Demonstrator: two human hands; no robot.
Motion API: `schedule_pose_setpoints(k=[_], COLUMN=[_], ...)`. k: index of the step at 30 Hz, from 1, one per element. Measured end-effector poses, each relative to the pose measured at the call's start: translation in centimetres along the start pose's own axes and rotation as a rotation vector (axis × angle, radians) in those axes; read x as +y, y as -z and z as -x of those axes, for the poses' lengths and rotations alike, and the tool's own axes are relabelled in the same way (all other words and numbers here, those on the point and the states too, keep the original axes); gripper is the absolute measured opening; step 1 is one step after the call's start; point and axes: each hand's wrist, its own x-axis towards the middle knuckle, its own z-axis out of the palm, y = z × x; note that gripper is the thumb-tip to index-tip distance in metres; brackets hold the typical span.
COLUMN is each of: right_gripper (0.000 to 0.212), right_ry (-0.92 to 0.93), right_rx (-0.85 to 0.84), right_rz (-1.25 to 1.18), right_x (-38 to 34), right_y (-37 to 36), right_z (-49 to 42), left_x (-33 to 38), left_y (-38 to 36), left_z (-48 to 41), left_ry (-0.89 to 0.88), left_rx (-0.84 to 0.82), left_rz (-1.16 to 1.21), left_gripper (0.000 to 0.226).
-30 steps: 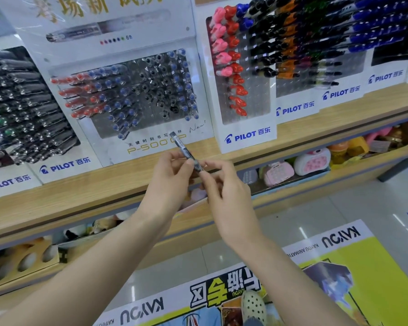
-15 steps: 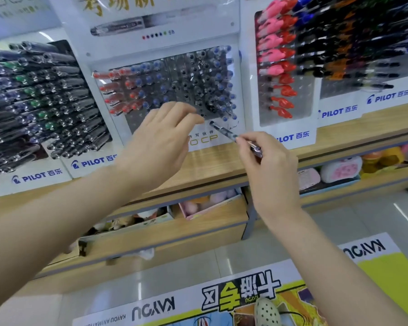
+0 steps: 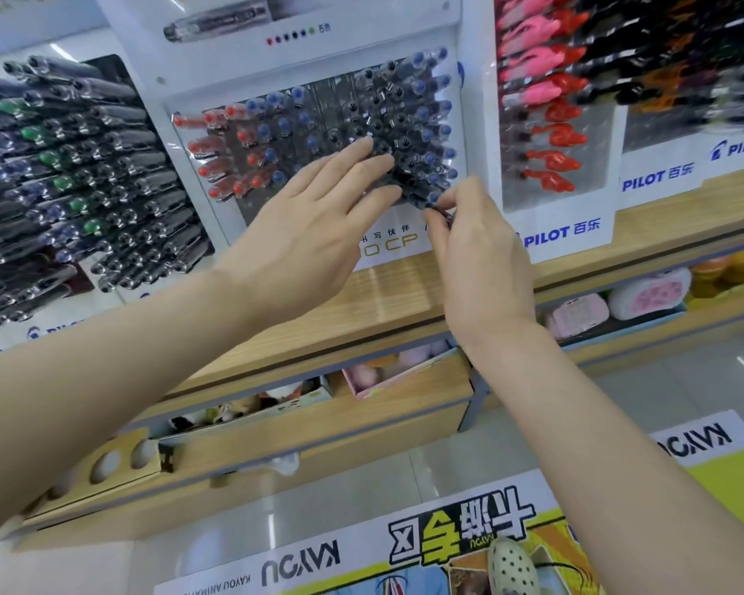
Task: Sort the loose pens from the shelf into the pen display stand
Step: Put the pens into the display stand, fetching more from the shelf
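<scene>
1. Two bare hands reach into the middle pen display stand (image 3: 276, 58), a white board that stands on the wooden shelf (image 3: 383, 294).
2. Left hand (image 3: 318, 216): fingers (image 3: 361, 150) straight and lightly spread, holding nothing, their tips laid against the black-capped pens (image 3: 383, 122) in the lower right part of the grid.
3. Right hand (image 3: 477, 251): thumb and forefinger pinch the dark rear end of one pen (image 3: 441, 214) at the lower right corner of the grid. The remainder of its barrel is hidden among the neighbouring pens and behind the fingers.
4. Grid contents, left to right: red caps (image 3: 207, 148), blue caps (image 3: 276, 122), then black caps, with a further blue column at the right edge.
5. Writing on this stand: "5色" beside a row of coloured dots on the header, and gold letters ending in "CP" under small Chinese characters on the base, partly covered by the left hand.
6. Stand to the right (image 3: 563, 234): pink and red pens above a blue "PILOT 百乐" label. A second "PILOT" label (image 3: 739, 148) appears further right.
7. Stand to the left (image 3: 82, 165): grey, green and dark pens; its label is mostly hidden.
8. Floor sticker (image 3: 301, 564): "KAYOU", read upside down from this view, beside a white perforated shoe (image 3: 512, 564).
</scene>
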Motion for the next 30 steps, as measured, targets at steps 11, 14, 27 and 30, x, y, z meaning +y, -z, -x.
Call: schedule_pose_setpoints(k=[11,14,27,30], right_gripper=[0.01,0.011,0.01,0.013], right_ry=[0.164,0.159,0.232,0.195], right_rx=[0.099,0.045,0.018,-0.039], right_rz=[0.049,0.059,0.144,0.244], right_x=[-0.1,0.0,0.7,0.3], right_y=[0.0,-0.4,0.8,0.6], right_z=[0.1,-0.6,-1.1,-1.8], left_x=[-0.1,-0.3,-0.1,0.0], left_y=[-0.1,0.0,0.4,0.6], left_z=[0.0,0.1,0.1,0.1], left_ry=[-0.003,-0.01,0.02,0.021], left_rx=[0.031,0.02,-0.004,-0.002], left_rz=[0.001,-0.008,0.047,0.057], left_gripper=[0.046,0.047,0.046,0.046])
